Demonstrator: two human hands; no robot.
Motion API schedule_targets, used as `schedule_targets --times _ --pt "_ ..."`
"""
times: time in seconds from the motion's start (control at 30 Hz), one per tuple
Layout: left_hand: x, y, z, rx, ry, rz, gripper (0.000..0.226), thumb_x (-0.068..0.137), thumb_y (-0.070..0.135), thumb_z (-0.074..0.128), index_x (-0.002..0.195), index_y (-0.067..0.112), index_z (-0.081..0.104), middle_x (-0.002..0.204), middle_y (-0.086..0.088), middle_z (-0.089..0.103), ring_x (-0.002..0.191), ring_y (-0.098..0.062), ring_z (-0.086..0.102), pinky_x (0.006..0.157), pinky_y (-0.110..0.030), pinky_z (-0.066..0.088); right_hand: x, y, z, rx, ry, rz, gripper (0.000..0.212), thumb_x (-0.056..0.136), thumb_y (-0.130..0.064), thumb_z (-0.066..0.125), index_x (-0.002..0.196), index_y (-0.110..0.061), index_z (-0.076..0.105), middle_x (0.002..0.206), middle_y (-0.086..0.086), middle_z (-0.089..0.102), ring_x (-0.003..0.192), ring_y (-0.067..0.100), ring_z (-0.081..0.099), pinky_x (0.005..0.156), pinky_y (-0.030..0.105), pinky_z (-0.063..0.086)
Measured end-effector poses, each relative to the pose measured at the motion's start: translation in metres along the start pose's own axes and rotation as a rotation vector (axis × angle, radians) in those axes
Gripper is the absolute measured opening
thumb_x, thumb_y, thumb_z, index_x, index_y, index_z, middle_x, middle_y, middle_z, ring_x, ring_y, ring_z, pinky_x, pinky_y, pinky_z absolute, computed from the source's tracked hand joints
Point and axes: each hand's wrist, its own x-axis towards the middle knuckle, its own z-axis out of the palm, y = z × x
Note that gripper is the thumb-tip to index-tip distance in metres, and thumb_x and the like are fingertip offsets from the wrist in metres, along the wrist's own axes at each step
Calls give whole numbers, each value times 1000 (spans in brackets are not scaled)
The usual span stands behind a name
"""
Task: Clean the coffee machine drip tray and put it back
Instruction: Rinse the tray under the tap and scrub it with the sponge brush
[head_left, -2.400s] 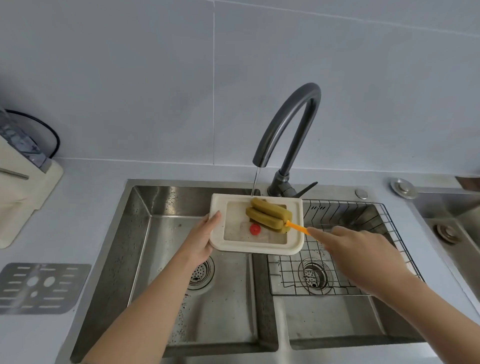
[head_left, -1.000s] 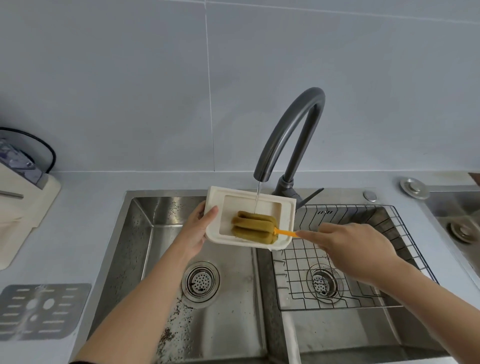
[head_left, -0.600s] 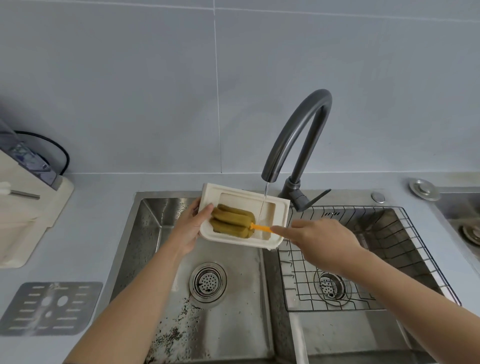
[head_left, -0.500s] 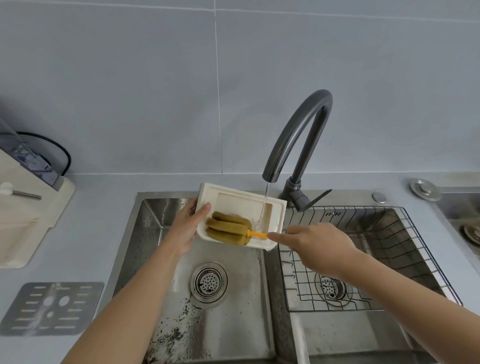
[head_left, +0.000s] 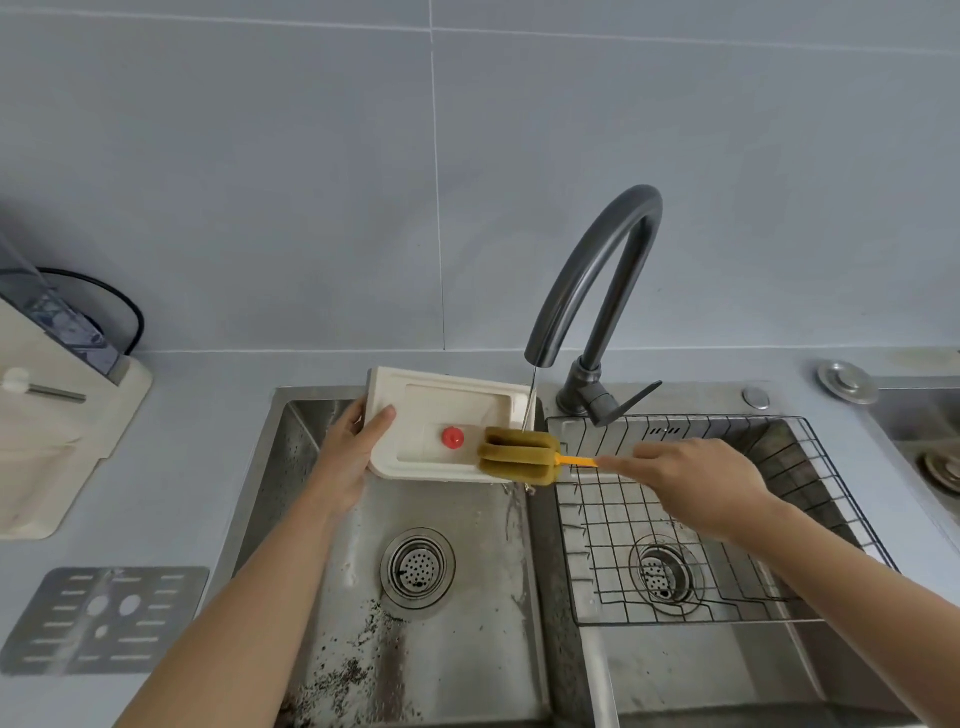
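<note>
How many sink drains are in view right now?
3: left basin drain; middle basin drain under the wire rack; third drain, cut off at right edge.

reaching forward with both arms, gripping the drip tray (head_left: 441, 410) with the left hand (head_left: 347, 457), pinching the brush handle (head_left: 576, 461) with the right hand (head_left: 696, 483).

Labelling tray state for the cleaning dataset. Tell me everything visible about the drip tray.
The drip tray is cream, plastic-looking, rectangular with rounded corners, with a wide rim and a recessed well holding a red knob. The left hand grips its left edge, holding it tilted over the sink. A thin stream from the faucet falls at its right end, where a sponge brush in the right hand touches it.
</note>
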Motion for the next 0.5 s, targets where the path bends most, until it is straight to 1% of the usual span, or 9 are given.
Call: schedule_targets --times 0.07,0.1,0.17,0.23,0.3,0.37,0.43,0.5 --pt "0 0 0 12 -5 6 45 64 34 67 108 26 58 106 4 65 99 -15 60 70 -28 49 1 0 -1 17 24 31 66 91 -6 35 140 -48 19 84 -12 41 68 18 43 48 28 27" --pt "0 0 0 25 -2 11 44 66 34 67 108 26 57 107 3 65 99 -15 60 69 -29 49 1 0 -1 23 41 40 63 92 -8 36 139 -47 20 86 -11 45 67 18 44 49 28 29" --pt "0 2 0 58 17 30 32 74 29 65 105 27 56 106 3 64 98 -15 60 68 -28 48 2 0 -4 45 86 59 59 93 -12 38 139 -47 24 94 -12 54 68 19 47 52 29 33" --pt "0 2 0 84 24 48 20 81 24 62 99 29 57 103 4 64 96 -15 60 69 -28 48 3 0 -7 81 125 77 58 93 -13 38 138 -46 25 102 -12 57 75 21 56 55 28 37" --pt "-1 2 1 101 16 54 17 82 22 61 97 31 58 102 3 64 95 -16 60 70 -32 51 6 -5 -9 114 153 78 57 94 -13 38 139 -45 25 105 -11 58 81 23 60 57 28 39" --pt "-3 2 4 100 12 44 17 83 23 61 99 30 57 104 1 63 97 -18 60 76 -38 51 11 -13 -12 124 157 71 58 93 -12 38 140 -44 24 107 -9 58 81 22 59 57 28 38" --pt "-4 2 6 92 17 36 21 83 23 62 102 28 56 106 0 63 98 -19 59 81 -41 49 15 -21 -12 113 153 80 62 91 -8 37 141 -41 22 109 -6 57 74 21 52 56 28 35" --pt "-5 3 6 92 26 33 21 83 23 62 102 29 55 105 0 63 98 -20 59 81 -41 49 16 -29 -11 87 148 87 64 88 -5 37 141 -38 21 109 -4 56 69 21 45 55 29 34"
